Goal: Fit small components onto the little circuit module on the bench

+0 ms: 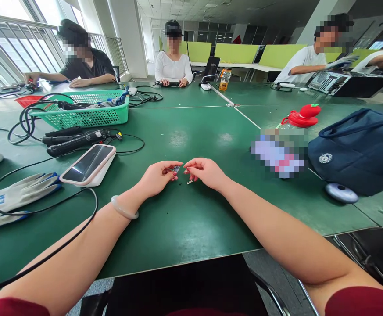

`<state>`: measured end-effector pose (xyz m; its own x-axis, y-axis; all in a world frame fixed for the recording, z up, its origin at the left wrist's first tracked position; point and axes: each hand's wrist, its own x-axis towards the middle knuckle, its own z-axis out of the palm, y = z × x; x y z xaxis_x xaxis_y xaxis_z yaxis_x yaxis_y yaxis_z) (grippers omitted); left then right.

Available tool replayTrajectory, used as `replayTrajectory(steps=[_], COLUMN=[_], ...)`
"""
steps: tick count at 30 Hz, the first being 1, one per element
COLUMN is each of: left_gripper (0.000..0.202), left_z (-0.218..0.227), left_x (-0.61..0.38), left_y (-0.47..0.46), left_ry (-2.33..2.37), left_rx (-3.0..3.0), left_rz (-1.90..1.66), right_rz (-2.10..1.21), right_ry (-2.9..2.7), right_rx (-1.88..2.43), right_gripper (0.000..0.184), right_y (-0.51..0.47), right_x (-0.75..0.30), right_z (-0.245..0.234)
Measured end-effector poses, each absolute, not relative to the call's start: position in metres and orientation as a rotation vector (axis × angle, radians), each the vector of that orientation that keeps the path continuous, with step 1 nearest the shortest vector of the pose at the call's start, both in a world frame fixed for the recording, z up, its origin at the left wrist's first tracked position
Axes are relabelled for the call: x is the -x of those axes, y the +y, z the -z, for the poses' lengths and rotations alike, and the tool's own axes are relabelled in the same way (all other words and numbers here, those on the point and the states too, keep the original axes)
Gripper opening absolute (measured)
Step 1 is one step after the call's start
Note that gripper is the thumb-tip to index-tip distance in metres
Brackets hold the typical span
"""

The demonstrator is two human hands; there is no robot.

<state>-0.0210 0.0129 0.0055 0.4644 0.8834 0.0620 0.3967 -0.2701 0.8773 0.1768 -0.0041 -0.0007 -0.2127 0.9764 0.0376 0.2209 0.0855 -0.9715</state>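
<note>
Over the green table, my left hand [158,176] pinches a small dark piece with pale specks, like a tiny circuit board [176,168], between thumb and fingers. Close beside it, my right hand [206,172] has its fingertips pressed together; what they hold, if anything, is too small to make out. The two hands are a short gap apart. Below the right fingertips lies a small light metallic piece [189,181]. A tiny black part [180,184] rests on the tabletop just left of it.
At left are a phone [91,162], work gloves [20,195], a black folded tripod-like tool [76,141], cables and a green basket [82,116]. A navy bag [359,153], an oval lilac object [341,193] and a red-lidded bottle [299,117] stand right. Several people sit across the table [184,237].
</note>
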Motion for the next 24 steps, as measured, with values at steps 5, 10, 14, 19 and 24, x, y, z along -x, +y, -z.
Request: replayTrajectory(steps=[5,10,14,19,24], left_gripper=[0.04,0.037,0.036,0.034,0.034], left_z=[-0.01,-0.019,-0.022,-0.02,-0.019], left_x=[0.019,0.017,0.017,0.018,0.019], left_y=[0.008,0.003,0.001,0.001,0.002], left_ry=[1.124,1.189,1.21,1.198,1.19], left_rx=[-2.002,-2.222,-2.273,-2.35,-2.4], left_rz=[-0.739,-0.683,-0.675,-0.696,-0.71], right_rz=[-1.173,-0.967,-0.742,-0.577,-0.531], right_ry=[-1.62,-1.752,-1.889,-2.0,-2.033], right_rx=[1.227,1.266,1.311,1.306,1.295], right_gripper=[0.017,0.023,0.025,0.025,0.025], right_y=[-0.008,-0.012,-0.015,-0.017,-0.016], right_x=[-0.172,-0.171,-0.17,-0.17,-0.171], right_z=[0.001,0.0,-0.004,-0.009,-0.01])
